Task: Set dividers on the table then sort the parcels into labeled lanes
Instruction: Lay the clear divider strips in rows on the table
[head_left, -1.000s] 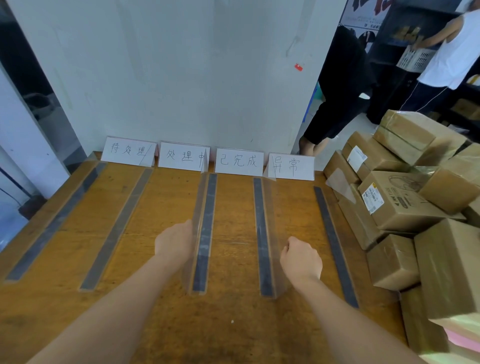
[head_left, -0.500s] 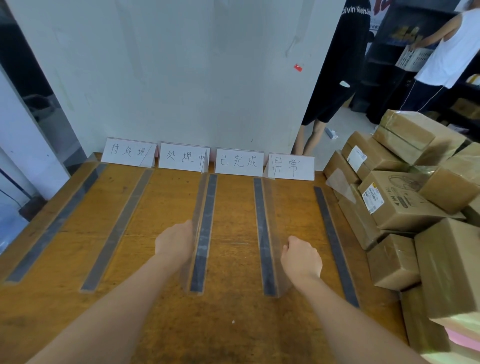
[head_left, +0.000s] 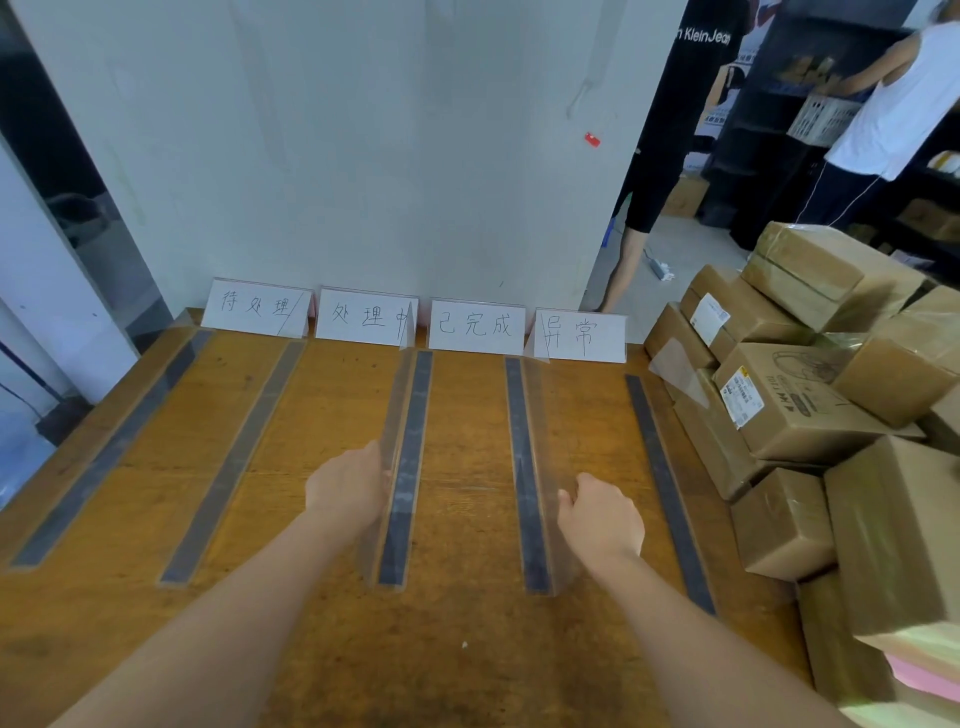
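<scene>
Far-edge cards (head_left: 475, 325) read 待处理, 处理中, 已完成, 异常. Left hand (head_left: 345, 486) seems to grip the left divider (head_left: 396, 405), fingers mostly hidden. Right hand (head_left: 602, 514) has curled fingers pinching the right divider (head_left: 537, 415). Both stand mid table (head_left: 467, 634). Parcels (head_left: 795, 405) are piled right. A shirt (head_left: 691, 78) reads "Klein Jean", cut off.

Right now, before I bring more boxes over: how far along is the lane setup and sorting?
Done: four label cards stand along the far edge, and five dividers sit on the table. In hand: the left hand holds the third divider, the right hand the fourth divider. Left: all parcels are piled at the right; none lies in a lane.
</scene>
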